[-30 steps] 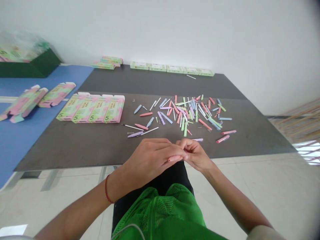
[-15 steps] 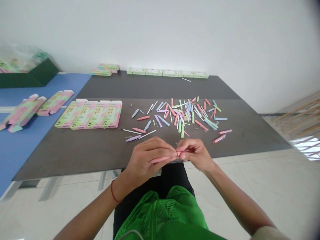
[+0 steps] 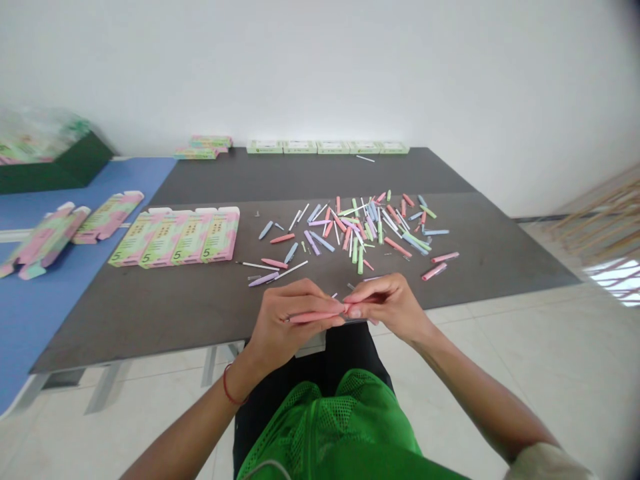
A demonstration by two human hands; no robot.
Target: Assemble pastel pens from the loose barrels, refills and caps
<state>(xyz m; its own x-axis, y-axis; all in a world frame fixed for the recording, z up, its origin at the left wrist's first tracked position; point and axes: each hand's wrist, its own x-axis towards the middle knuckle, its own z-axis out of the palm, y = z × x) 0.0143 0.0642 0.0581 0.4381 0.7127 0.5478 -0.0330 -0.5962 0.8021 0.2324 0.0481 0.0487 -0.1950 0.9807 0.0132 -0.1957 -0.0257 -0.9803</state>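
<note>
I watch from far, and the first thing I look at is a pink pen barrel (image 3: 315, 317), held in the air just over the near edge of the table. My view shows the left hand (image 3: 285, 327) closed around its long part, so I think this hand gives it steady support. The right hand (image 3: 387, 307) pinches the barrel's end with the fingertips (image 3: 356, 303), and the two hands are together at that point. I cannot tell if some small part is also hidden between these fingers.

In front of the hands lies a loose scatter of pastel pen parts (image 3: 360, 230) and thin white refills (image 3: 293, 269) on the dark grey table (image 3: 150, 320). Some pieces lie apart from the main heap. To the left, printed flat boxes (image 3: 190, 237) stand edge to edge in a neat row, maybe so they do not mix with the loose parts. Pale green boxes (image 3: 327, 147) line the far edge, and more pink cartons (image 3: 107, 217) lie on a blue surface (image 3: 30, 333).
</note>
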